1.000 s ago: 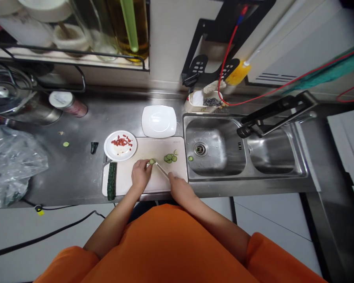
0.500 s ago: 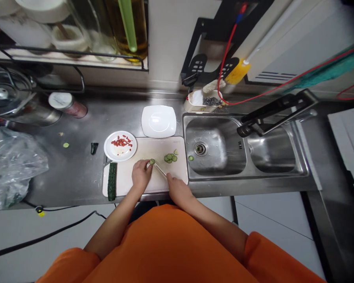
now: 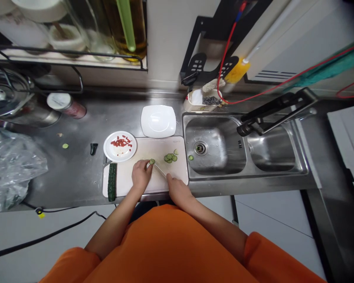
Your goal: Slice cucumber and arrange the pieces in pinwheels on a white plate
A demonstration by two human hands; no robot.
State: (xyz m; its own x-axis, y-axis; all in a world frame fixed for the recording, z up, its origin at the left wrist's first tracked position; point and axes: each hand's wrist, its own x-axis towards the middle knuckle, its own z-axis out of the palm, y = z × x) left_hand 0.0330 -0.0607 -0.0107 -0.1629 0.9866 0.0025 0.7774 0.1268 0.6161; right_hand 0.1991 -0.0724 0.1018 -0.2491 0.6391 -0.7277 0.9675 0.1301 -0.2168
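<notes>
Over the middle of a white cutting board (image 3: 162, 182), my left hand (image 3: 141, 174) pinches a small piece of cucumber (image 3: 152, 161) at its fingertips. My right hand (image 3: 177, 188) is closed round the handle of a knife (image 3: 160, 169), whose blade slants up and left to that piece. Most of the handle is hidden in the hand. Several cucumber slices (image 3: 170, 157) lie in a cluster on the board's right side. A dark green length of cucumber (image 3: 112, 181) rests along the left edge. A white plate of small red pieces (image 3: 120, 146) overlaps the board's upper left corner.
Behind the board is a white squarish plate (image 3: 158, 121). A steel double sink (image 3: 215, 145) with a black faucet (image 3: 277, 112) adjoins on the right. A dark cucumber end (image 3: 93, 148), a red jar (image 3: 67, 105) and a clear plastic bag (image 3: 13, 169) are at the left.
Both hands, the knife and the cucumber piece stay almost exactly where they were. The whole view has shifted very slightly.
</notes>
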